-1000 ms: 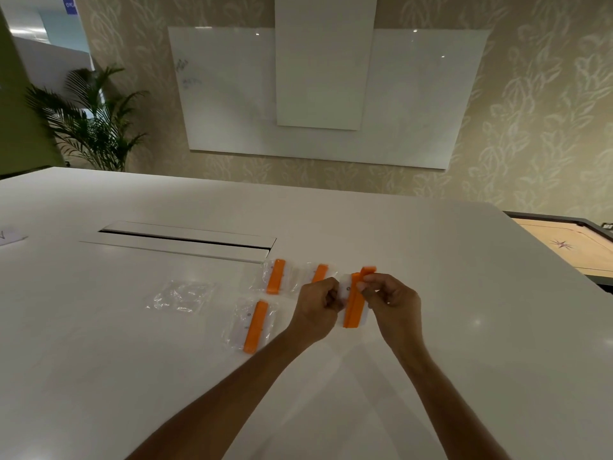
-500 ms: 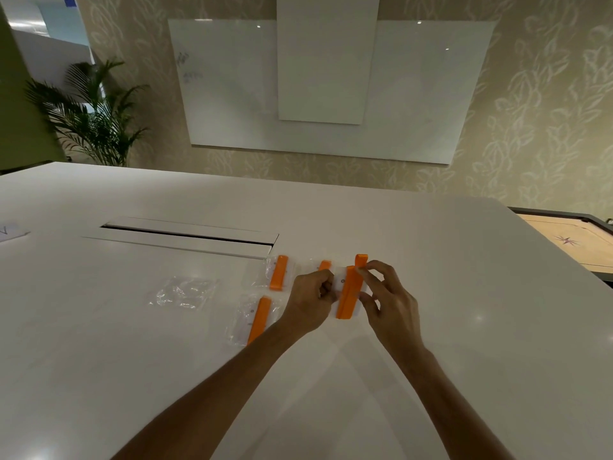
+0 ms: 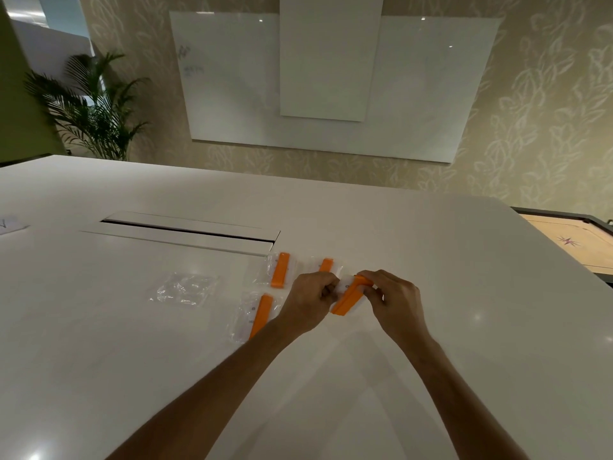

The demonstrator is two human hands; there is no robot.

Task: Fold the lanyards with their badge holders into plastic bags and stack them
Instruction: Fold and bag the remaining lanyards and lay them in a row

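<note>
Between my hands is a folded orange lanyard [image 3: 348, 298] with a clear badge holder. My left hand [image 3: 310, 300] pinches its left side and my right hand [image 3: 393, 298] grips its top end, just above the white table [image 3: 464, 293]. Three bagged orange lanyards lie nearby: one [image 3: 280, 269] at the back left, one [image 3: 325, 264] partly hidden behind my left hand, and one [image 3: 260, 316] in front, beside my left forearm. A pile of empty clear plastic bags [image 3: 185, 288] lies further left.
A long cable slot with a raised lid [image 3: 185, 231] runs across the table behind the bags. A paper slip [image 3: 10, 224] lies at the far left edge. A carrom board [image 3: 570, 240] stands beyond the table's right edge. A whiteboard and a plant are behind.
My right hand has closed from spread fingers onto the lanyard's top end, and the lanyard now tilts, lower end towards the left. The bagged lanyards have not moved.
</note>
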